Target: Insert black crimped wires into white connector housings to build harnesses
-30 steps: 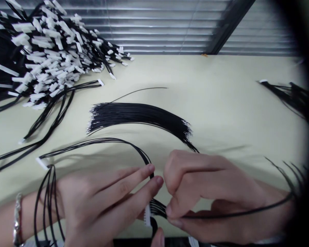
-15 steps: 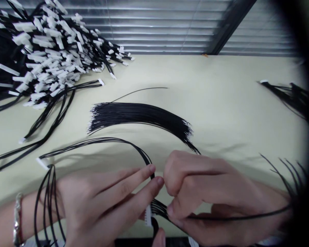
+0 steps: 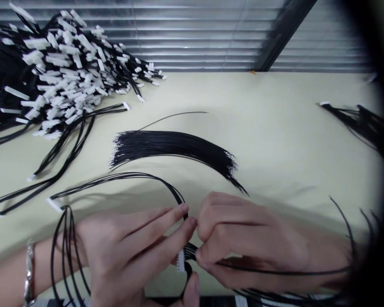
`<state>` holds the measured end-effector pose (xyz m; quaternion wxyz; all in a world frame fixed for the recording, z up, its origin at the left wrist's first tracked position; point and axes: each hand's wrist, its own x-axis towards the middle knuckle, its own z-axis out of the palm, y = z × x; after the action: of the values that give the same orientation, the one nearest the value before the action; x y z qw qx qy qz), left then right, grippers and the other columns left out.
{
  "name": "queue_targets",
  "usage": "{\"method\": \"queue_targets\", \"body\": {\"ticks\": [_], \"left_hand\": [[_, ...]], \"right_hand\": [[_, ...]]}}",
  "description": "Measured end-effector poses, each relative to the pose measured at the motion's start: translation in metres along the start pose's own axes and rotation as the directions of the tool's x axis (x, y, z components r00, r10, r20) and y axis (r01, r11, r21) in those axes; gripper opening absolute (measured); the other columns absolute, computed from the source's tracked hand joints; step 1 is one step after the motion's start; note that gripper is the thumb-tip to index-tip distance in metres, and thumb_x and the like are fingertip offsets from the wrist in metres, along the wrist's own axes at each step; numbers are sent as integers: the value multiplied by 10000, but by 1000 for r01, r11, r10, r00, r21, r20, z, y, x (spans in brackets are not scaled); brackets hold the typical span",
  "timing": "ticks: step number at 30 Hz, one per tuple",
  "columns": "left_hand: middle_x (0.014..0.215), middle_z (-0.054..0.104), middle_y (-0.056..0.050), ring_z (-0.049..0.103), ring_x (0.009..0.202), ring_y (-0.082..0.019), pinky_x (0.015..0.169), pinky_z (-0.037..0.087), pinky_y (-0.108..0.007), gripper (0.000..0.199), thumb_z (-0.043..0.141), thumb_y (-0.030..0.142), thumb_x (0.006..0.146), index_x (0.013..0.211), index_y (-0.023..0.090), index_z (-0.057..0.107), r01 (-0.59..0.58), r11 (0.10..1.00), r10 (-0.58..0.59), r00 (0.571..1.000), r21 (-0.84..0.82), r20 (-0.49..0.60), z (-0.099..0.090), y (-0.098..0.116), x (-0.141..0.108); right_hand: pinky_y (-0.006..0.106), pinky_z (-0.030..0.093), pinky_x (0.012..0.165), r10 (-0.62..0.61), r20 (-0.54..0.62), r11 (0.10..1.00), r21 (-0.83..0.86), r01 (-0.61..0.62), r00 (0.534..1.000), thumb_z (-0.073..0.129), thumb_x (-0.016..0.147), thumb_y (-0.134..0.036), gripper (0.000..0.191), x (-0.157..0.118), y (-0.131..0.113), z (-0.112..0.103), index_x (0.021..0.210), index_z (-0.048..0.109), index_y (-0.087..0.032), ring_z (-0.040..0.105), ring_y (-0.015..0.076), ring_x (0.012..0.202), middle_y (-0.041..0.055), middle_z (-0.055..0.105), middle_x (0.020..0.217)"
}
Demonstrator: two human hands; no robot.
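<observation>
Pinching wires (image 3: 190, 252), R hand (image 3: 243, 238) is at near ctr, just R of white connector (image 3: 180, 261). L hand (image 3: 137, 251) grips connector, fingers mostly straight. Wire bundle (image 3: 173, 144) lies beyond on table (image 3: 275, 132), approx mid; cable pile (image 3: 73, 68) far L, more cables (image 3: 369, 120) R.

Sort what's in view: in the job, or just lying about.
In the job:
White connector at the left hand
Black wires pinched by the right hand
Loose wire bundle, probably

Seemingly just lying about:
Harness heap
Black cables, right
Orange scrap, far edge
</observation>
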<state>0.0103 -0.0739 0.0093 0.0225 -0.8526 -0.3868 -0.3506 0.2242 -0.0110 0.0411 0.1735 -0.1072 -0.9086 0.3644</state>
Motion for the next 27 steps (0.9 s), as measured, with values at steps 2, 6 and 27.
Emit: {"method": "queue_targets", "body": {"ticks": [2, 6, 27], "left_hand": [[1066, 738, -62, 736, 960, -185, 870, 625, -215, 329, 601, 213, 726, 1032, 146, 702, 4, 997, -4, 1000, -81, 1, 1, -1, -3], [1037, 742, -141, 745, 924, -216, 815, 632, -224, 408, 695, 277, 687, 1046, 82, 693, -97, 989, 100, 995, -115, 22, -2, -6, -3], [986, 779, -54, 721, 985, -144, 927, 569, -161, 390, 590, 137, 740, 1115, 87, 686, 9, 971, -48, 985, -237, -163, -3, -2, -3]], "right_hand": [[216, 512, 780, 10, -20, 1000, 14, -10, 1000, 537, 919, -158, 132, -2, 0, 3, 930, 668, -170, 623, 135, 798, 40, 656, 802], [192, 505, 826, 37, -102, 981, 195, -17, 994, 537, 941, -143, 111, -7, 6, 6, 954, 644, -166, 621, 116, 859, 50, 647, 877], [233, 491, 590, 258, -962, 953, 238, -188, 93, 627, 888, -137, 78, -103, 145, -140, 821, 602, -168, 555, 90, 624, -3, 559, 745]]}}
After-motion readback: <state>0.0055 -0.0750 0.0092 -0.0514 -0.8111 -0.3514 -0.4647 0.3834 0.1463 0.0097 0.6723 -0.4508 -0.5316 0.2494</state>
